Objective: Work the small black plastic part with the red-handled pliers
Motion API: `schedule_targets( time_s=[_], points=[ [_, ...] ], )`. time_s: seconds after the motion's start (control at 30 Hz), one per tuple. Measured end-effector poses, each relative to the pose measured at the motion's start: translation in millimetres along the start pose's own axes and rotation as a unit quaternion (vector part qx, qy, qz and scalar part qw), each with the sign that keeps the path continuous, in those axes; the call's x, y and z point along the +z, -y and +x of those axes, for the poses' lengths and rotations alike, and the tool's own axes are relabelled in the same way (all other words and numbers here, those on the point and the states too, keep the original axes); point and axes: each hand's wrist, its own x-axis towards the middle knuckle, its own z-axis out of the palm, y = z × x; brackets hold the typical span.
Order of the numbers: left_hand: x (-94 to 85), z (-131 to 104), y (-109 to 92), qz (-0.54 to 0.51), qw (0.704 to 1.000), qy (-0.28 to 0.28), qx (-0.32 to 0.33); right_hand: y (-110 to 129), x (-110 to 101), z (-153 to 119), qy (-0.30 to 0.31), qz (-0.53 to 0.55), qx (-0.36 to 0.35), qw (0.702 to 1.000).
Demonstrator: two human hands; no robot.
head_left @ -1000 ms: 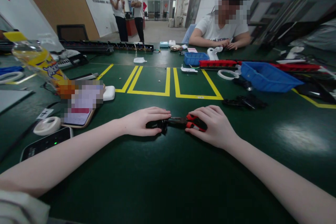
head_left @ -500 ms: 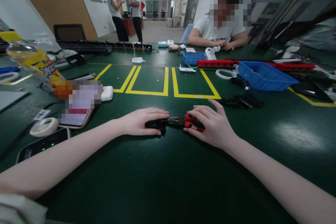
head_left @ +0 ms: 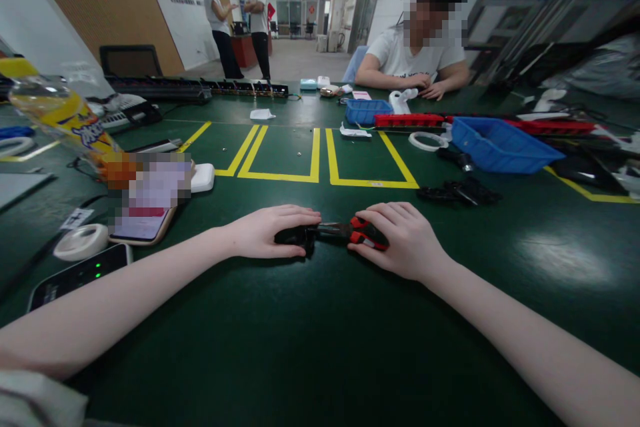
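Observation:
My left hand (head_left: 267, 232) is closed around a small black part (head_left: 295, 237), whose kind I cannot make out because the fingers cover much of it. Red-and-black pliers (head_left: 361, 232) lie in the grip of my right hand (head_left: 405, 240), with the thumb below the handles and the fingers over them. The jaws of the pliers point left and reach the right end of the black part. Both hands are low over the green tabletop (head_left: 320, 333).
To the left are a phone (head_left: 145, 213), a tape roll (head_left: 81, 242), a black device with green lights (head_left: 80, 273) and a drink bottle (head_left: 65, 120). Black parts (head_left: 460, 191) and a blue bin (head_left: 503, 147) lie right. A person (head_left: 410, 53) sits opposite.
The raised finger of my right hand has come down beside the others on the pliers. My left hand and the black part have stayed in place.

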Motion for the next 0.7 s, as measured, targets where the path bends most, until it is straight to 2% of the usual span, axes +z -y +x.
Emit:
schedule_targets(
  time_s=[0.37, 0.7],
  points=[
    [-0.5, -0.6, -2.1, 0.012, 1.0, 0.011, -0.021, 0.8, -1.7, -0.1, -0.016, -0.016, -0.01, 1.0],
    [-0.5, -0.7, -0.8, 0.007, 1.0, 0.009, -0.014, -0.1, -0.1, -1.4, -0.034, -0.028, -0.017, 0.999]
  ],
)
